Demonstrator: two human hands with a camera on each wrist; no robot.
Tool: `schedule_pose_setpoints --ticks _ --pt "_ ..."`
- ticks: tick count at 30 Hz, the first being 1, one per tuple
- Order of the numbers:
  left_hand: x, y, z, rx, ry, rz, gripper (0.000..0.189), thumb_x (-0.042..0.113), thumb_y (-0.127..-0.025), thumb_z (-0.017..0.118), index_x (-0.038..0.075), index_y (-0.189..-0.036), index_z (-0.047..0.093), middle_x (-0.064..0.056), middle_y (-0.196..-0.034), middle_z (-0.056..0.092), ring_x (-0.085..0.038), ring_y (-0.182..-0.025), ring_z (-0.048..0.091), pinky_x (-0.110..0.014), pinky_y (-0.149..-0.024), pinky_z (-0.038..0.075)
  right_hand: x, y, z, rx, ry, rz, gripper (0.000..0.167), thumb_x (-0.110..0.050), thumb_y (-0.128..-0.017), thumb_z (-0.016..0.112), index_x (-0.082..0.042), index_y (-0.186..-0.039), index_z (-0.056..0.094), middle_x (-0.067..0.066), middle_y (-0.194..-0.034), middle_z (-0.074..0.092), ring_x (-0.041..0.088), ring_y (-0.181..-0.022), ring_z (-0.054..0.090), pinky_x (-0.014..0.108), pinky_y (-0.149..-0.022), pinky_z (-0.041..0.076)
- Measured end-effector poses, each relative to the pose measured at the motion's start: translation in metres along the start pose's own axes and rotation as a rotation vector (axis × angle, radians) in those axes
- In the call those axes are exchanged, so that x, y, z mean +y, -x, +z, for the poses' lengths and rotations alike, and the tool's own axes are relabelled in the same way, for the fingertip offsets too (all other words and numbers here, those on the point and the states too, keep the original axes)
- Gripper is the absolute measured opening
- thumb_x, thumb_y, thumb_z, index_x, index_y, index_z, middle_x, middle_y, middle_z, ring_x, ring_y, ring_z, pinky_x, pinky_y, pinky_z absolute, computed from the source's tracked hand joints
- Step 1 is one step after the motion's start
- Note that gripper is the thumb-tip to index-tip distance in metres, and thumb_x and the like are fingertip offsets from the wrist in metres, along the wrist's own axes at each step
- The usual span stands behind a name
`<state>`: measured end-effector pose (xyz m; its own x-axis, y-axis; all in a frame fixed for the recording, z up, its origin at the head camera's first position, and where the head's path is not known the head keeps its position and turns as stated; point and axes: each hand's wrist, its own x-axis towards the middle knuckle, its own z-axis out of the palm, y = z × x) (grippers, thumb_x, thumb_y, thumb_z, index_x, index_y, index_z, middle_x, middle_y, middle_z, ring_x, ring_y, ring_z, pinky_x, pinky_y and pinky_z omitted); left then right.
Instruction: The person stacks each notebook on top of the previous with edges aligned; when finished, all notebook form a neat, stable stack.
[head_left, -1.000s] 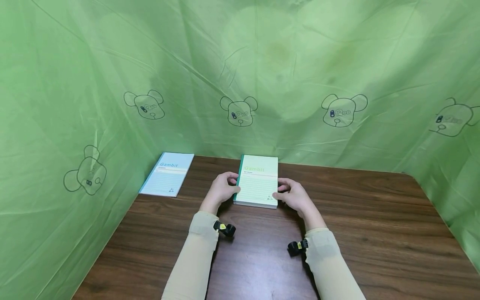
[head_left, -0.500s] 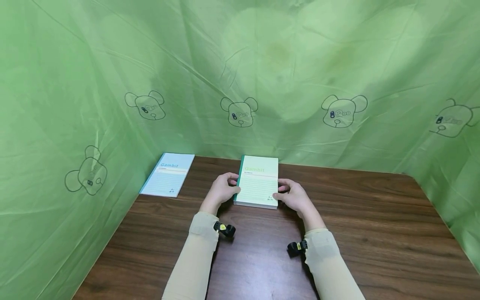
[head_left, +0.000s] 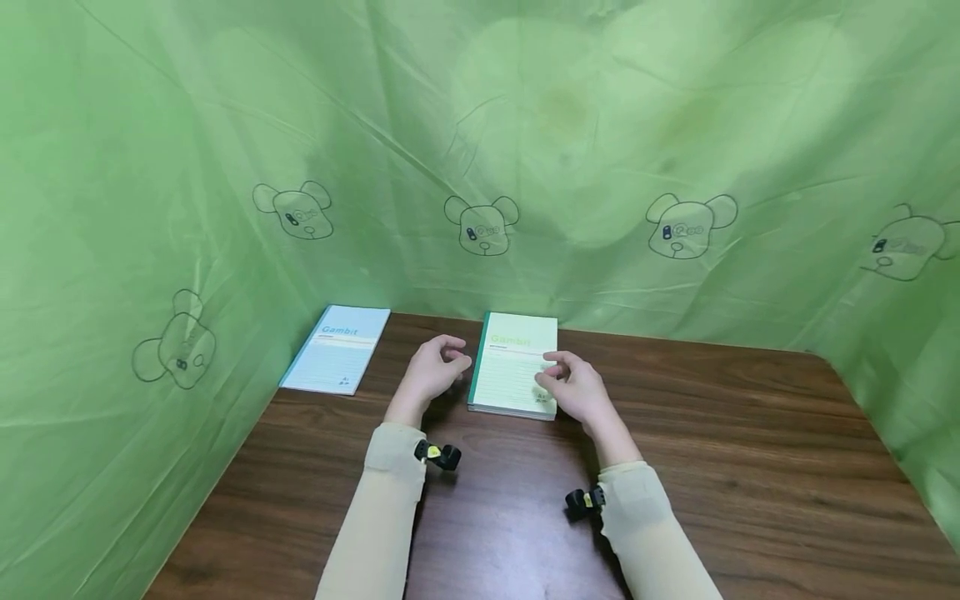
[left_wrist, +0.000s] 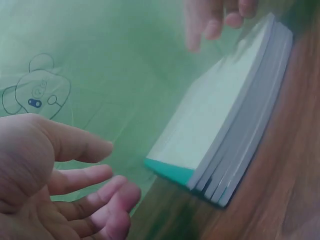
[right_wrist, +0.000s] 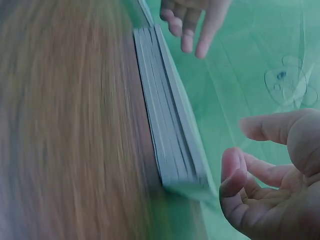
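A stack of several notebooks (head_left: 513, 367) lies at the back middle of the table, its top cover pale green with a green spine on the left. The wrist views show the layered page edges of the stack (left_wrist: 245, 110). Just left of the spine, my left hand (head_left: 435, 367) is apart from the stack, fingers loosely bent and holding nothing. My right hand (head_left: 579, 385) hovers over the stack's right edge, thumb and fingers spread apart with nothing between them. Farther left lies a pale blue notebook (head_left: 336, 350), flat on the table, touched by neither hand.
The dark wooden table (head_left: 720, 450) is bounded at the back and sides by a green curtain (head_left: 585, 150) printed with bear outlines. The blue notebook sits near the table's back left corner, close to the curtain. Small black cameras are strapped to both wrists.
Both hands have let go of the notebook stack. The left hand has moved off to the left; the right has lifted slightly over the right edge. The stack stays where it was.
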<state>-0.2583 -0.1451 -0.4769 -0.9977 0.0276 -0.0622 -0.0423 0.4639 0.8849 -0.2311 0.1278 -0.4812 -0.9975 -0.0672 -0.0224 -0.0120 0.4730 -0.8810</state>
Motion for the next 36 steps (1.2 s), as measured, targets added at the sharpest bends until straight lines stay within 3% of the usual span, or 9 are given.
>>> schedule_pose_setpoints --ticks 4,9,16,20,24,28,32,36 --pt "-0.002 0.003 -0.011 0.042 -0.067 0.015 0.041 0.019 -0.104 0.069 0.005 -0.142 0.065 -0.013 -0.122 0.072 -0.031 -0.093 0.074 -0.045 -0.084 0.057 -0.015 0.004 0.02 -0.012 -0.067 0.01 0.051 -0.017 -0.1 0.077 -0.001 -0.147 0.063 0.016 -0.116 0.073 0.023 -0.091 0.068 0.029 -0.071 0.054" --pt "-0.004 0.003 -0.031 0.091 -0.129 0.038 0.043 0.021 -0.102 0.067 0.008 -0.142 0.064 -0.012 -0.122 0.075 -0.024 -0.086 0.071 -0.046 -0.086 0.056 -0.034 0.004 0.05 -0.032 -0.132 0.0 0.053 -0.019 -0.099 0.078 -0.004 -0.147 0.063 0.012 -0.114 0.073 0.021 -0.092 0.07 0.029 -0.073 0.056" --pt "-0.029 -0.005 -0.074 0.196 -0.158 0.105 0.042 0.016 -0.1 0.064 0.002 -0.139 0.063 -0.018 -0.116 0.077 -0.032 -0.097 0.075 -0.045 -0.088 0.057 -0.058 -0.001 0.099 -0.025 -0.13 -0.095 0.045 -0.023 -0.102 0.076 -0.006 -0.142 0.064 0.008 -0.112 0.074 0.023 -0.096 0.073 0.037 -0.082 0.06" --pt "-0.043 -0.007 -0.102 0.24 -0.205 0.104 0.044 0.017 -0.099 0.063 0.001 -0.14 0.062 -0.02 -0.12 0.077 -0.035 -0.099 0.076 -0.045 -0.091 0.057 -0.063 -0.005 0.125 -0.027 -0.101 -0.173 0.042 -0.022 -0.103 0.073 -0.003 -0.139 0.064 0.01 -0.11 0.075 0.024 -0.094 0.075 0.041 -0.088 0.062" --pt "-0.059 -0.005 -0.136 0.265 -0.241 0.084 0.048 0.018 -0.102 0.064 0.0 -0.147 0.059 -0.022 -0.129 0.075 -0.037 -0.104 0.077 -0.037 -0.085 0.057 -0.071 -0.009 0.144 -0.057 -0.103 -0.181 0.045 -0.021 -0.103 0.072 -0.001 -0.142 0.063 0.011 -0.113 0.075 0.024 -0.095 0.075 0.041 -0.089 0.063" --pt "-0.071 -0.004 -0.174 0.315 -0.207 0.039 0.054 0.019 -0.104 0.065 0.0 -0.153 0.055 -0.022 -0.14 0.071 -0.041 -0.118 0.072 -0.031 -0.086 0.052 -0.079 -0.015 0.158 -0.086 -0.09 -0.176 0.046 -0.023 -0.105 0.071 -0.003 -0.146 0.062 0.012 -0.119 0.075 0.022 -0.097 0.075 0.039 -0.089 0.062" --pt "-0.079 -0.002 -0.204 0.33 -0.181 -0.006 0.06 0.023 -0.106 0.064 0.0 -0.159 0.048 -0.024 -0.15 0.064 -0.047 -0.133 0.063 -0.04 -0.097 0.052 -0.084 -0.021 0.17 -0.09 -0.099 -0.163 0.046 -0.025 -0.105 0.07 -0.007 -0.147 0.062 0.013 -0.125 0.074 0.022 -0.099 0.075 0.038 -0.09 0.062" --pt "-0.091 -0.001 -0.219 0.315 -0.206 -0.041 0.063 0.025 -0.108 0.061 -0.001 -0.163 0.044 -0.027 -0.156 0.057 -0.049 -0.139 0.057 -0.056 -0.106 0.051 -0.087 -0.027 0.181 -0.084 -0.122 -0.131 0.046 -0.026 -0.105 0.07 -0.01 -0.147 0.062 0.015 -0.13 0.074 0.022 -0.102 0.075 0.039 -0.091 0.061"
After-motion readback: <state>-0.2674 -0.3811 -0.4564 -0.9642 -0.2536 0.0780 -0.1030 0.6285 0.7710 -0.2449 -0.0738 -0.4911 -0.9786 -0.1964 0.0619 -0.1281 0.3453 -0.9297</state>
